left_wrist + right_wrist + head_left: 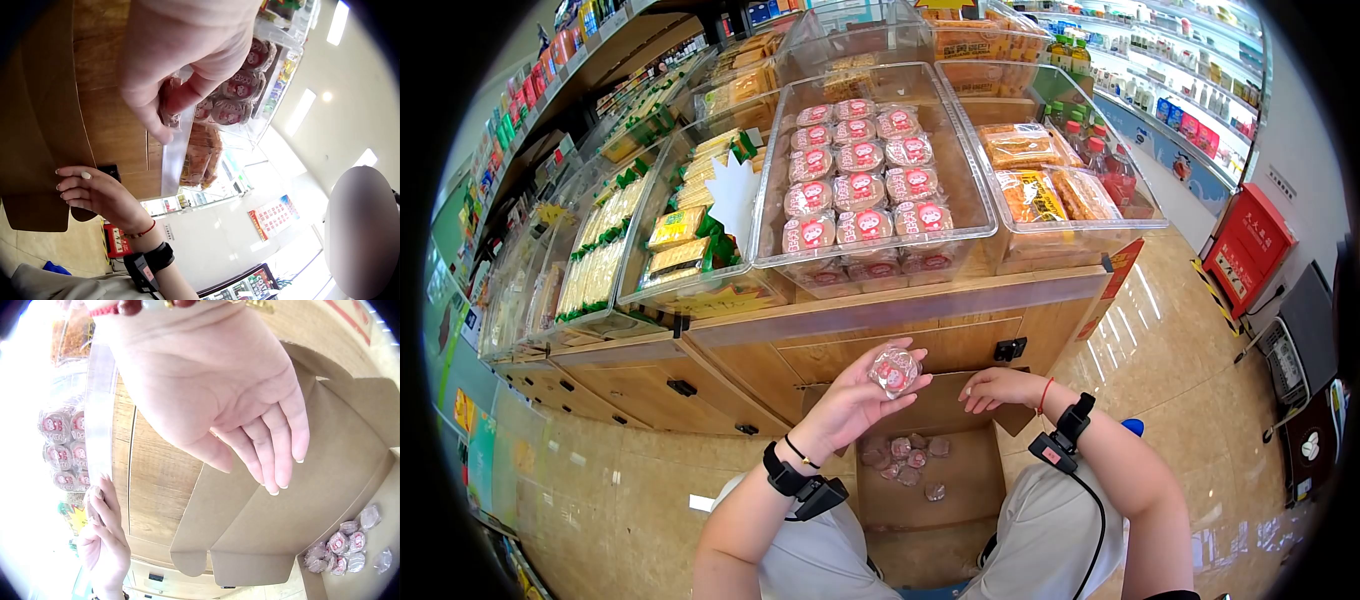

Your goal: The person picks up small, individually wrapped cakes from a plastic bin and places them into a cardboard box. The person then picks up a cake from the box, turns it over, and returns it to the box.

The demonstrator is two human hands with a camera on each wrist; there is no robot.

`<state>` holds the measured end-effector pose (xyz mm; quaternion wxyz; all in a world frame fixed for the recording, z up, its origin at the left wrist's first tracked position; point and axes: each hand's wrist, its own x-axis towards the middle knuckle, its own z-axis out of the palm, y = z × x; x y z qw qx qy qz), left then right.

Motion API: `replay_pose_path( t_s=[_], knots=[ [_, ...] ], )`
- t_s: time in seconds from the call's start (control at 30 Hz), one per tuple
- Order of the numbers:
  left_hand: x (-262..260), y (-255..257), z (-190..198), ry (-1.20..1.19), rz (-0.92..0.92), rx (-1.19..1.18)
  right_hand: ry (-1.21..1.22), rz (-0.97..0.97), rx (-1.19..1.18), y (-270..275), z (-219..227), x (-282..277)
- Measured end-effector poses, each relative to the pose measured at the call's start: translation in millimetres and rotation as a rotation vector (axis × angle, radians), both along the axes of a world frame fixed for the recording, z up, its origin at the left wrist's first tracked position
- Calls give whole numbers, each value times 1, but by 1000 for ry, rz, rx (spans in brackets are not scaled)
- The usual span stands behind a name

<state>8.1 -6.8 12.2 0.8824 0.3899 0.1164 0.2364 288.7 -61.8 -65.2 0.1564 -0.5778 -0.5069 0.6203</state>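
My left hand [848,405] holds a round, flat pastry [894,371] in clear wrapping with a pink print, between thumb and fingers, above the cardboard box [982,465]. In the left wrist view the pastry [170,106] shows edge-on, partly hidden by the fingers. My right hand [1004,388] is by the box's far flap with nothing in it; the right wrist view shows its palm [219,394] bare and its fingers relaxed. Several more wrapped pastries [908,453] lie loose on the box floor, between the person's knees.
Beyond the hands, a clear plastic bin [965,160] on a wooden display stand [880,330] holds rows of the same pastries [862,190]. Bins of wrapped breads [1050,190] and packaged sticks [605,225] flank it. A red fire box [1248,245] stands at right.
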Motion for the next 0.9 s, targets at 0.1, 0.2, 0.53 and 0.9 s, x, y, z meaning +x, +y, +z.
replay_pose_path(
  t_s=[0.1,0.2,0.53,0.9],
  knots=[
    [0,0,1,14,-7,41,0,3,4,1,-1,0],
    [0,0,1,27,-5,54,1,1,0,1,-2,1],
    [1,-4,-1,129,59,167,-4,8,0,0,-1,0],
    [0,-3,4,99,39,101,1,15,-2,1,-2,1]
  ],
)
